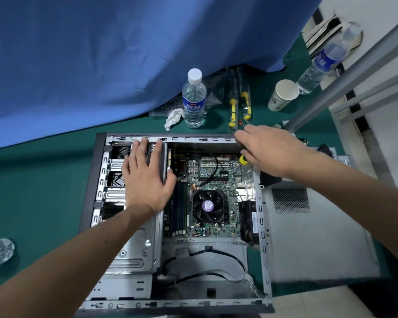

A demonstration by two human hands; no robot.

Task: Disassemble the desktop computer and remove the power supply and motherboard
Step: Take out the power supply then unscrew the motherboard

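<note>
The open desktop case (263, 228) lies on its side on the green table. Inside it sits the green motherboard (213, 177) with a black CPU fan (207, 206). The bay nearest me holds only a loose black cable (207, 251). My left hand (145, 177) rests flat, fingers straight, on the metal drive cage (133, 253) at the case's left. My right hand (269, 150) hovers over the case's far right corner and grips a yellow-handled screwdriver (243, 159), whose tip points down at the board.
The grey side panel (308, 228) lies right of the case. Behind the case stand a water bottle (194, 99), a crumpled tissue (174, 118), two packaged yellow screwdrivers (239, 106) and a paper cup (283, 95). A blue curtain (101, 53) hangs at the back.
</note>
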